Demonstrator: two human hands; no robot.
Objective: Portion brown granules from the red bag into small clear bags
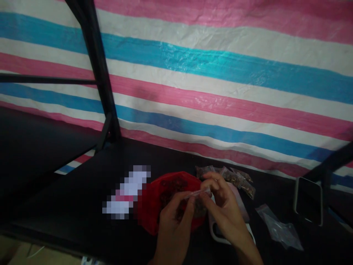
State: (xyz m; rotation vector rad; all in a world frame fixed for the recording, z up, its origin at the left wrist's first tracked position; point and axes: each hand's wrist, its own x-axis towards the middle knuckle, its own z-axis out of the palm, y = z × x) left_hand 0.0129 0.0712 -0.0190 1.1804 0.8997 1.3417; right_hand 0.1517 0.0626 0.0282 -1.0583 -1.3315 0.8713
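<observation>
We're pinching small clear bag (197, 194) – left grip (174, 224) and right grip (224, 209) both clamped on it, above red bowl (150, 209) – keeping mouth level, pinch firm.

**Two bare hands, nothing worn**

The left hand (173, 230) and the right hand (224, 209) are both bare: no gloves, rings or watch show. Below each hand, wrist and forearm run uncovered to the frame's edge, sleeveless. Nails look short.

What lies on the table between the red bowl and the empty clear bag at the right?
In the head view, between the red bowl and the empty clear bag lie both hands, right hand pinching a small clear bag, over a white object.
</observation>
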